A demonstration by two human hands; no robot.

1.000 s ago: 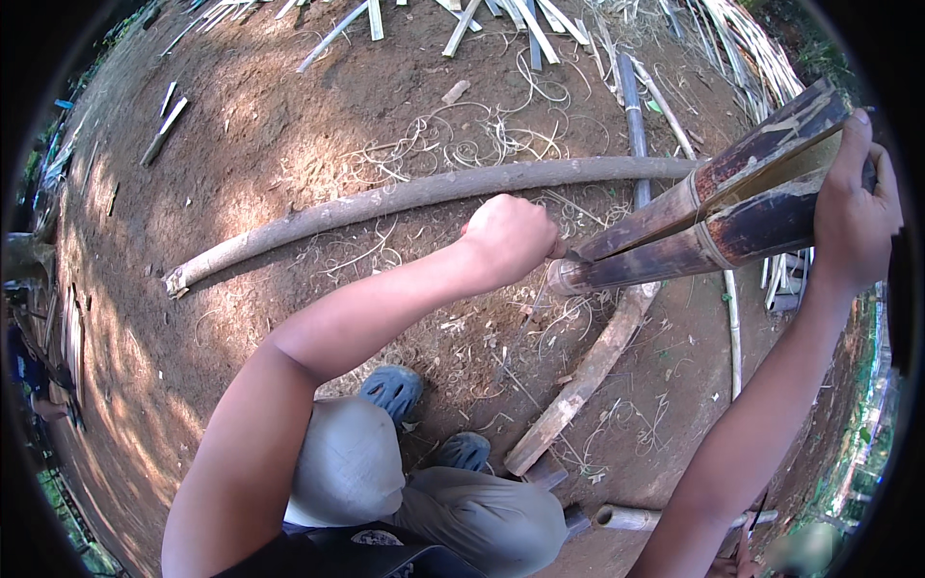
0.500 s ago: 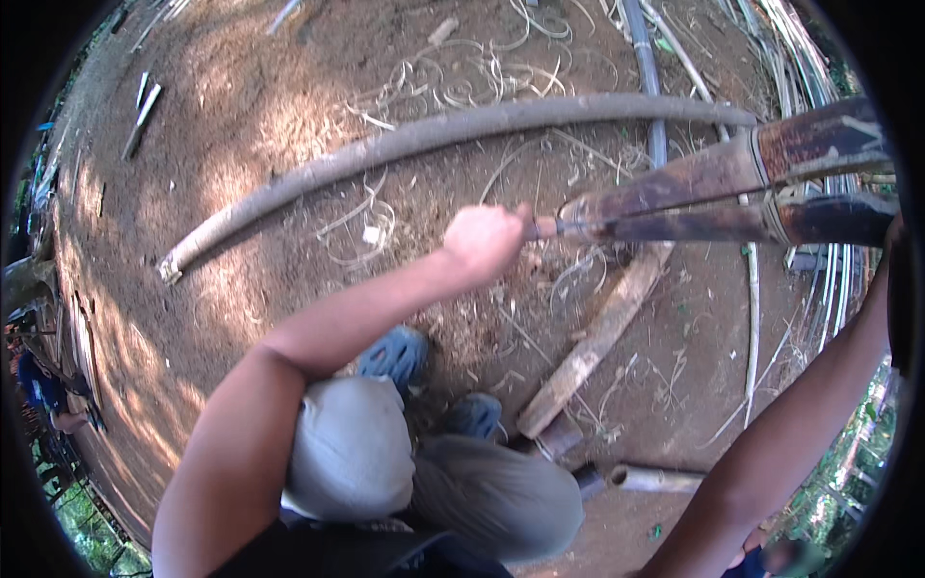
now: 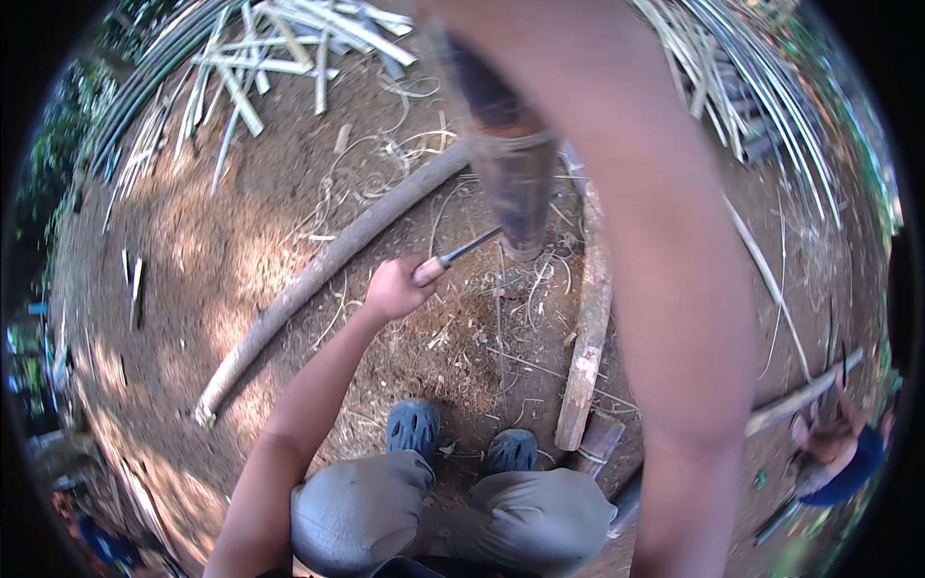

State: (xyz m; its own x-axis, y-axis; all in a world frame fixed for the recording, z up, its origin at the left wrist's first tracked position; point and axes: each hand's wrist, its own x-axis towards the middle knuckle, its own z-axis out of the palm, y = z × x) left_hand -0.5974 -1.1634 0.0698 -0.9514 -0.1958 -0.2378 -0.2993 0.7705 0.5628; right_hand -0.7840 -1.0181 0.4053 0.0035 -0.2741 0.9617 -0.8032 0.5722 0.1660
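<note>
Dark bamboo culm (image 3: 511,164) stands near upright before me, lower end just above dirt ground (image 3: 231,260). My left hand (image 3: 397,287) has fingers clamped round knife handle; knife (image 3: 461,253) blade tip meets culm's lower end. My right forearm (image 3: 665,289) crosses view, blurred; right hand out of view. Grey pole (image 3: 318,279) lies beyond left hand. Split plank (image 3: 586,347) lies right of culm. I see my blue shoes (image 3: 414,426) below.

The right forearm (image 3: 665,289) fills the middle of the view, out of focus, and its hand is cut off by the top edge. The bamboo culm (image 3: 506,164) is blurred, its upper end lost behind that arm. The knife (image 3: 469,248) handle is buried in the left hand (image 3: 395,287); the blade tip meets the culm's end, contact unclear.
</note>
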